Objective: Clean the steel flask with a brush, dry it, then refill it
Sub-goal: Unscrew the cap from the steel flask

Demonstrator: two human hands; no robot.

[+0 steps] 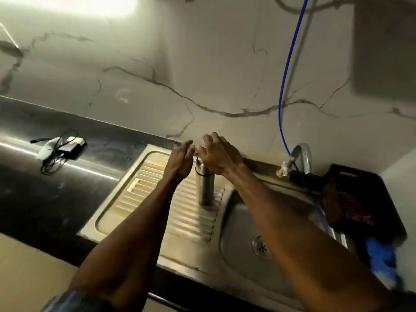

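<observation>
Two bare forearms reaching forward from the bottom edge, meeting above a steel sink unit set in a dark worktop (pixel 29 199). Left hand (pixel 180 162) open, fingers (pixel 188 145) held straight and together, palm turned toward the flask, gripping nothing. Right hand (pixel 219 155) cupped over the top of the steel flask (pixel 204 186), fingers (pixel 211 137) loosely spread; blurred, so cannot tell whether closed on the cap or only resting there. Flask upright directly beneath the right fingers, standing on the ribbed drainboard (pixel 135 194) at the edge of the sink basin (pixel 238 224). Right of the fingers: tap (pixel 300 157), thin blue hose (pixel 290 64) trailing down the marble wall, dark crate (pixel 360 199). Far left of the fingers: small device with tangled cables (pixel 62 148).

Likely risks: narrow flask on uneven ribs, close to the basin edge, so a sideways twist at the cap with the body unsupported could tip it into the basin. Wet steel could also slip under a one-handed turn.
</observation>
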